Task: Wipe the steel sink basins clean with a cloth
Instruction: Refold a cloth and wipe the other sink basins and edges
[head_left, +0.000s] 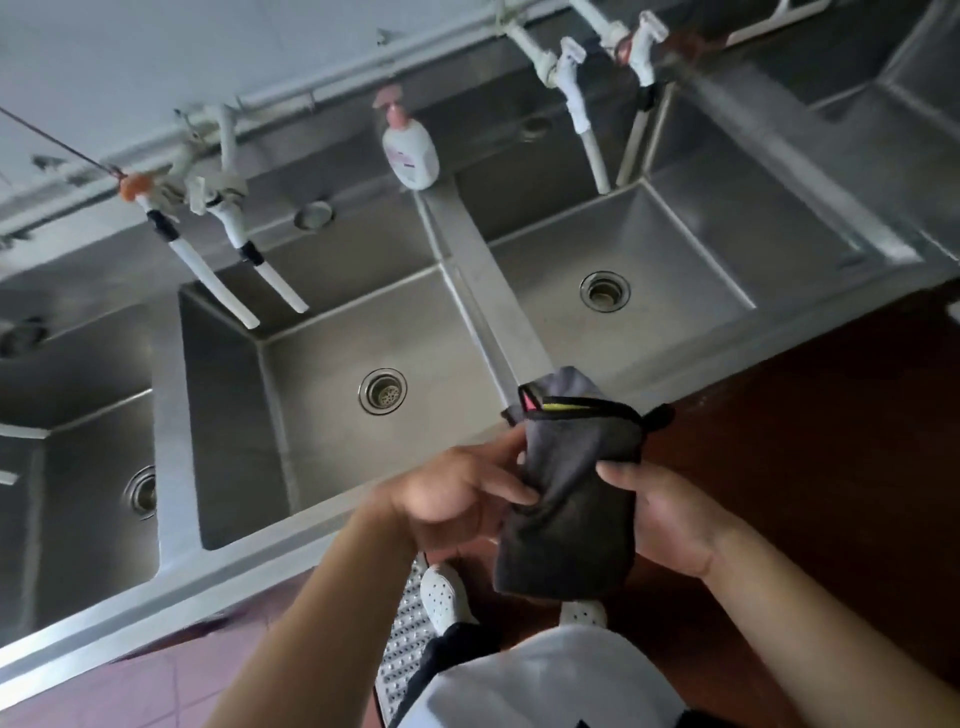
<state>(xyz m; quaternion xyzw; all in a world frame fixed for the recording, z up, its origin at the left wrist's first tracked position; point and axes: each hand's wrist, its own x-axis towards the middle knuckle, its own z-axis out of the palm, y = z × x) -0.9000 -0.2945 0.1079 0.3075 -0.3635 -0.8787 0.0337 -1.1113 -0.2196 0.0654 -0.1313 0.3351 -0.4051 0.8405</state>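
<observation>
no legible txt anywhere; soap bottle (410, 150) label has pink print — too blurred to read

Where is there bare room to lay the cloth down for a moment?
Both hands, left hand and right hand, grip the dark cloth. Free: the steel divider between the two middle basins, below the soap bottle, and either basin floor around its drain. Crowded: the back ledge under the taps.

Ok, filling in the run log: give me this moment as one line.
stage: pre-wipe | left hand: holds dark cloth | right hand: holds cloth | cloth: above sink front rim, not in basin
</observation>
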